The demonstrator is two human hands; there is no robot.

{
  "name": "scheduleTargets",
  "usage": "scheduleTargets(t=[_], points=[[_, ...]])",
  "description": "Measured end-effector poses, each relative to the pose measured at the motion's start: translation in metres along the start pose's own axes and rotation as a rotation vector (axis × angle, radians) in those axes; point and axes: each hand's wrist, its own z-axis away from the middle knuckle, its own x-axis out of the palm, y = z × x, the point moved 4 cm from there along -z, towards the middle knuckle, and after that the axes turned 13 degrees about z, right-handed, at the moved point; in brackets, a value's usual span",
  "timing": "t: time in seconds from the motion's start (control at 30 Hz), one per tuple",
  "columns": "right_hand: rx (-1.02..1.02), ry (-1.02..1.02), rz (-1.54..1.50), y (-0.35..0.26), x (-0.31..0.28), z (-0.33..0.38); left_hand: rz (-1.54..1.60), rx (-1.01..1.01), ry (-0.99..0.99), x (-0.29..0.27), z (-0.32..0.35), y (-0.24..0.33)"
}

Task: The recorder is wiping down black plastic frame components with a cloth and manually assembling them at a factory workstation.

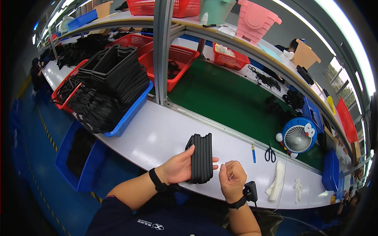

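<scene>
A bundle of thin black rectangular frames [202,159], pressed together into a ridged stack, is upright in my left hand [176,166]. The thumb lies along its near left side, and fingertips of that hand show beyond its right side. Just right of the stack, apart from it, is my right hand [233,179] with its fingers curled in and the thumb against them. Whether anything is inside that curl is hidden. More black frames [112,67] are piled high at the left, in a blue basket [132,116] on the white table [141,129].
Right of my hands lie a blue-and-yellow pen-like tool [253,153], black scissors [270,154] and a white glove [276,181]. A blue fan [298,135] stands by the green belt [220,94]. A metal post [162,51] rises beyond the table; a blue bin [80,157] sits below left.
</scene>
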Motion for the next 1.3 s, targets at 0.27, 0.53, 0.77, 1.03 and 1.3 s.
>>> scheduleTargets(t=[0.27, 0.53, 0.77, 1.03, 1.3], points=[[-0.248, -0.135, 0.269, -0.018, 0.006, -0.037, -0.096, 0.021, 0.09, -0.008, 0.003, -0.003], [-0.528, -0.318, 0.396, -0.025, 0.023, -0.065, -0.177, 0.051, 0.175, -0.006, 0.004, -0.002], [-0.573, -0.353, 0.421, -0.023, 0.027, -0.065, -0.199, 0.023, 0.153, -0.01, 0.006, 0.001], [-0.59, -0.408, 0.469, -0.034, 0.02, -0.073, -0.225, -0.026, 0.144, 0.0, 0.004, 0.003], [-0.421, -0.307, 0.167, -0.019, 0.024, -0.067, -0.236, 0.025, 0.159, -0.002, 0.001, -0.004]])
